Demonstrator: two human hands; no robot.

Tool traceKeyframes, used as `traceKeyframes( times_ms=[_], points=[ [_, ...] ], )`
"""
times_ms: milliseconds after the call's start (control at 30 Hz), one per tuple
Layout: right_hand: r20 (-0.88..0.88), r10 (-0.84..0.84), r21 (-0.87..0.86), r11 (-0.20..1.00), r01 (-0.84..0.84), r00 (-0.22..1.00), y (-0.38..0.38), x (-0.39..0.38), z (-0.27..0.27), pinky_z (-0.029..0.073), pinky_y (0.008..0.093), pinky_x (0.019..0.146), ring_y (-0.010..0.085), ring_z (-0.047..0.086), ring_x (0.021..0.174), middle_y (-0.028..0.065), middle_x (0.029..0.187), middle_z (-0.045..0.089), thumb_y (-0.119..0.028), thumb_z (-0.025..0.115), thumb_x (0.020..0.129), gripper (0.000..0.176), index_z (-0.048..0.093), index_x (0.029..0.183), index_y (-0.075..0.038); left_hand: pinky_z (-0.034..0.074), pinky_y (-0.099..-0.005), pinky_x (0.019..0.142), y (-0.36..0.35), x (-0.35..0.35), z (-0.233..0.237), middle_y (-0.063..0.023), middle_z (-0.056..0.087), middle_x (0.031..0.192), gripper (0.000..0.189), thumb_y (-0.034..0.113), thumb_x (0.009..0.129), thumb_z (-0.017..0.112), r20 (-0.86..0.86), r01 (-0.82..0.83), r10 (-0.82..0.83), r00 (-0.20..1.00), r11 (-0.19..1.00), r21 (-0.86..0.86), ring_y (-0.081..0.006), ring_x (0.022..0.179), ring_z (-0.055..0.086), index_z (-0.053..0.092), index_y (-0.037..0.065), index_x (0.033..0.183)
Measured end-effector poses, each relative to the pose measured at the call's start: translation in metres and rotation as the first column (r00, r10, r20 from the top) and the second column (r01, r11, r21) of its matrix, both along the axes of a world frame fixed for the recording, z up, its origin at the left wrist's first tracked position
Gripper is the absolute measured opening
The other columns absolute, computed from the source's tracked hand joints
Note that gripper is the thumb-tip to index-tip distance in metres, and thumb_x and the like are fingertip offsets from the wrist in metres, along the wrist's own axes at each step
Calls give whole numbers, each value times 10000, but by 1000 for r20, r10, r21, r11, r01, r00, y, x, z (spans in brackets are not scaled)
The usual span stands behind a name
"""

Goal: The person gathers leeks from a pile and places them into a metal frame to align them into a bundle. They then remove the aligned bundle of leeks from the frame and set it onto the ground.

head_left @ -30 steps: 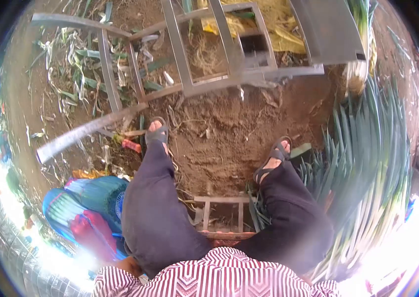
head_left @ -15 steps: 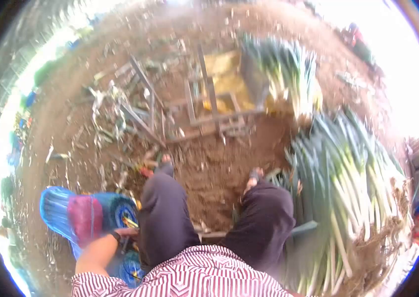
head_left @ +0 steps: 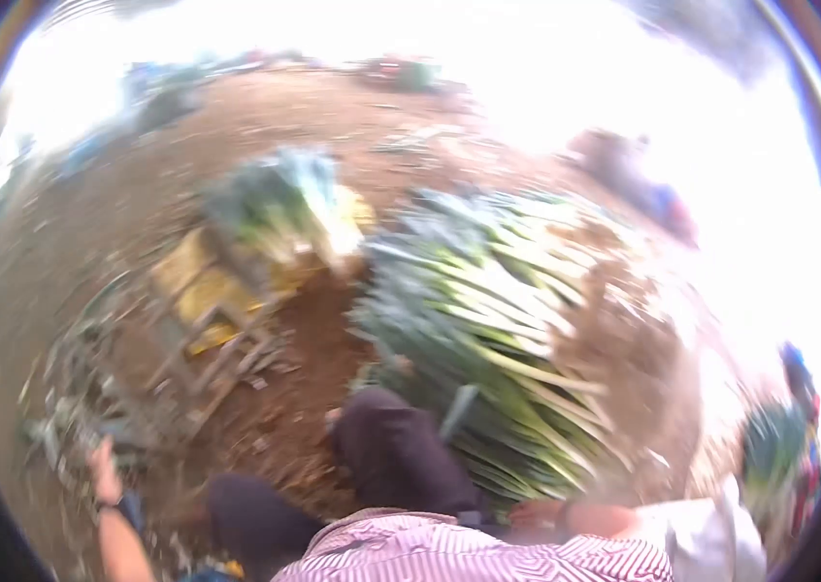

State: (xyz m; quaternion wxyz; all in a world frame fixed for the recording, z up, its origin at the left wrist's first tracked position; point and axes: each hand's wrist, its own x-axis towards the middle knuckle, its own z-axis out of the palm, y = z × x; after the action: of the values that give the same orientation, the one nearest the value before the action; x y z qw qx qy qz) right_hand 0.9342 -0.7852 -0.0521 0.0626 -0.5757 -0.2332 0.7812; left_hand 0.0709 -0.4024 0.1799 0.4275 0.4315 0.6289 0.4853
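Observation:
A large pile of leeks (head_left: 498,359) lies in front of my right knee, green leaves to the left and white stems and roots to the right. My right hand (head_left: 535,516) is low at the near edge of this pile, beside my lap; blur hides its fingers and whether it holds a leek. Out to the left, my left hand (head_left: 106,472) is stretched forward over the littered ground. Its fingers look extended, though smeared, and nothing shows in them. A dark band (head_left: 124,509) circles that wrist.
Ahead to the left is a wooden frame (head_left: 236,364) with yellow sheeting (head_left: 207,301) in it. Behind it stands another bundle of leeks (head_left: 279,209). Leaf scraps (head_left: 90,417) litter the soil at left. White cloth-like material (head_left: 711,533) is at the lower right.
My view has swung right, toward the leek pile. The left hand has left the blue and pink netting and reaches forward. My right hand has come into view by the leeks.

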Motion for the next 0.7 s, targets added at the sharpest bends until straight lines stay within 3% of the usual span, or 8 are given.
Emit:
traceKeyframes(
  times_ms=[100,200,233,300,367,433,667,700],
  points=[
    [338,-198,79,980,182,920,-10,-21,151,480,261,607,120,582,682,11,850,651,-307,571,901,295,633,1091,-90,288,-408,1067,71,-71,-52,-121,481,1374,579,385,902,572,36,-135,137,990,990,-39,-245,1247,444,485,9,1333],
    [705,-82,97,995,18,705,0,-36,232,531,325,732,164,630,800,80,940,675,-249,558,939,269,641,1120,-68,215,-452,1095,100,-83,-74,-69,495,1382,552,436,913,542,-104,-235,223,969,963,-133,-230,1290,415,521,86,1339],
    [875,6,286,800,-528,484,-39,6,181,533,343,722,207,636,752,101,857,672,-251,564,920,237,658,1051,-76,227,-428,1073,116,-125,-125,-71,553,1265,513,454,901,559,-6,-213,214,977,976,43,-209,1221,450,590,61,1228],
    [858,-244,314,946,-85,452,16,-10,228,515,365,733,271,645,816,142,887,662,-216,592,890,205,639,1024,-68,277,-413,1027,119,-135,-141,-58,576,1127,449,429,894,582,-34,-226,230,973,970,94,-196,1114,487,611,50,1133],
    [885,-347,417,888,-196,309,34,14,193,507,376,742,310,646,877,169,951,664,-223,592,890,253,618,1081,-59,361,-364,918,113,-137,-158,-38,562,922,360,374,884,617,-270,-133,236,933,928,349,-186,934,516,608,33,999],
    [751,-599,660,673,-334,276,67,19,165,498,449,769,392,628,896,186,955,660,-199,627,831,302,607,1096,-55,391,-334,855,87,-115,-147,-28,561,893,326,328,870,634,-167,-246,291,942,938,245,-172,900,522,605,33,1007],
    [953,-246,304,755,-581,179,123,44,112,490,487,848,420,590,1001,256,1090,612,-233,730,763,627,433,1276,-29,368,-309,936,-6,-43,-136,-14,556,1023,245,201,847,604,-21,-194,200,980,967,163,-136,984,508,589,34,1026],
    [957,-191,280,796,-536,217,127,41,117,489,487,848,418,588,1008,264,1094,607,-242,741,753,652,424,1280,-25,371,-307,924,-15,-40,-135,-12,540,981,175,182,857,584,-176,-136,177,968,965,225,-145,957,505,566,46,966]
  ],
)
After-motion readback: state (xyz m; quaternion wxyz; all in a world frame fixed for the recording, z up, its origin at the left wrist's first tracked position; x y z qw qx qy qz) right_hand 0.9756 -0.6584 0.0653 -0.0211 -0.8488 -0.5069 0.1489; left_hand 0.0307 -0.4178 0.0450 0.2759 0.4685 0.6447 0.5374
